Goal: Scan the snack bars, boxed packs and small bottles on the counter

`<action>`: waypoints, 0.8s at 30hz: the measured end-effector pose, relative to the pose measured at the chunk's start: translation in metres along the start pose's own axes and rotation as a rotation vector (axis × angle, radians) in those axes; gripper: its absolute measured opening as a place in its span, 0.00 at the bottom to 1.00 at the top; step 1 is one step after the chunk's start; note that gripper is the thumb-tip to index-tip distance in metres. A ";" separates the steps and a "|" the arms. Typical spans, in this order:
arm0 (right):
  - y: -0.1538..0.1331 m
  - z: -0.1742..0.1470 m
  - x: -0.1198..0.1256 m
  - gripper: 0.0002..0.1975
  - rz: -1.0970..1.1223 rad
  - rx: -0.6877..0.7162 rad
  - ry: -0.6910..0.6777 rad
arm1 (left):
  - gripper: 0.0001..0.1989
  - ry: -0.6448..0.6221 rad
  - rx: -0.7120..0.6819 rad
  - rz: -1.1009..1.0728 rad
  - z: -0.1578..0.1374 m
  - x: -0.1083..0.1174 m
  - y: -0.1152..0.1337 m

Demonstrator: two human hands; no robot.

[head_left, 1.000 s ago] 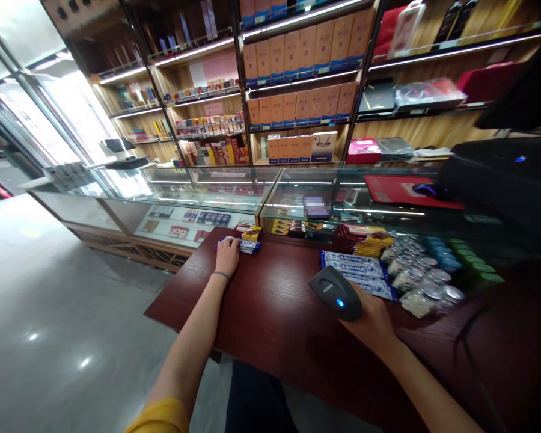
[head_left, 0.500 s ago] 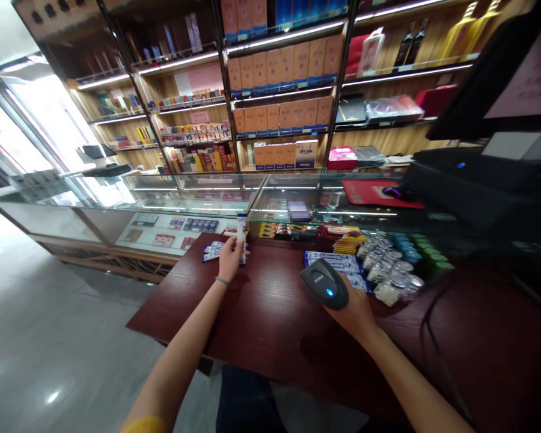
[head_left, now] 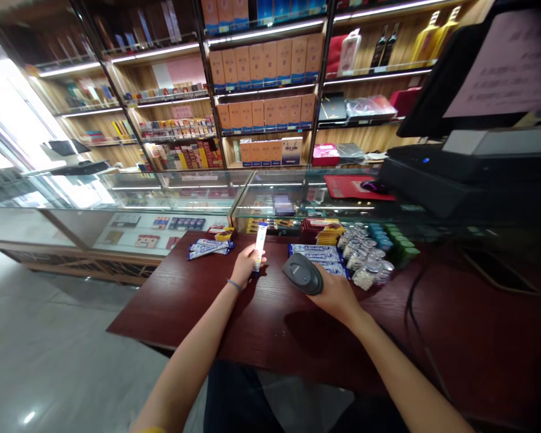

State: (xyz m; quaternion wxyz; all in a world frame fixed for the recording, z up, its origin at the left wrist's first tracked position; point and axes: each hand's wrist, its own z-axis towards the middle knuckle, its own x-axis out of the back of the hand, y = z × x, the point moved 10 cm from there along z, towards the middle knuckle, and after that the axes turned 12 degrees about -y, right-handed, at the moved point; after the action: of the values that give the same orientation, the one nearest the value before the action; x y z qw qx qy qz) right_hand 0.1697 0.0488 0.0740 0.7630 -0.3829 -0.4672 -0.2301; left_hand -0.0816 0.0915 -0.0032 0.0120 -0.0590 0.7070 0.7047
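My left hand [head_left: 246,266] is closed around a slim blue-and-white snack packet [head_left: 260,243], held upright above the wooden counter [head_left: 198,307]. My right hand [head_left: 340,294] grips a dark grey barcode scanner [head_left: 303,273], its nose pointing left toward the packet; the handle is mostly hidden. Just behind the scanner lies a row of similar blue-and-white packets [head_left: 313,251]. To the left of my left hand rests a small loose pile of such packets [head_left: 210,248].
Small clear-lidded jars [head_left: 367,272] stand right of the packet row, beside stacked red and yellow packs [head_left: 322,231]. A glass display case [head_left: 180,192] runs behind the counter. At right are a monitor [head_left: 469,72], a phone [head_left: 500,270] and a black cable [head_left: 410,300].
My left hand has moved right with the packet, away from the loose pile and closer to the scanner. The scanner's blue light no longer shows. The view has shifted slightly right.
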 end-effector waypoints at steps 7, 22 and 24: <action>0.000 -0.002 0.009 0.22 0.029 -0.037 0.043 | 0.19 -0.019 -0.020 -0.088 0.000 -0.001 -0.005; 0.079 -0.028 0.077 0.26 0.337 -0.134 0.609 | 0.15 -0.212 -0.425 0.891 0.013 -0.106 0.056; 0.079 -0.031 0.082 0.25 0.332 -0.129 0.634 | 0.15 -0.268 -0.464 1.000 0.013 -0.133 0.051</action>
State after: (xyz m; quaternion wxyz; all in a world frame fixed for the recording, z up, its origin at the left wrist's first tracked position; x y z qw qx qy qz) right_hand 0.2799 0.0721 0.1089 0.8713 -0.4105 -0.1235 -0.2391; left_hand 0.0442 0.1129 0.0611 -0.2469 0.3720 0.4677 0.7628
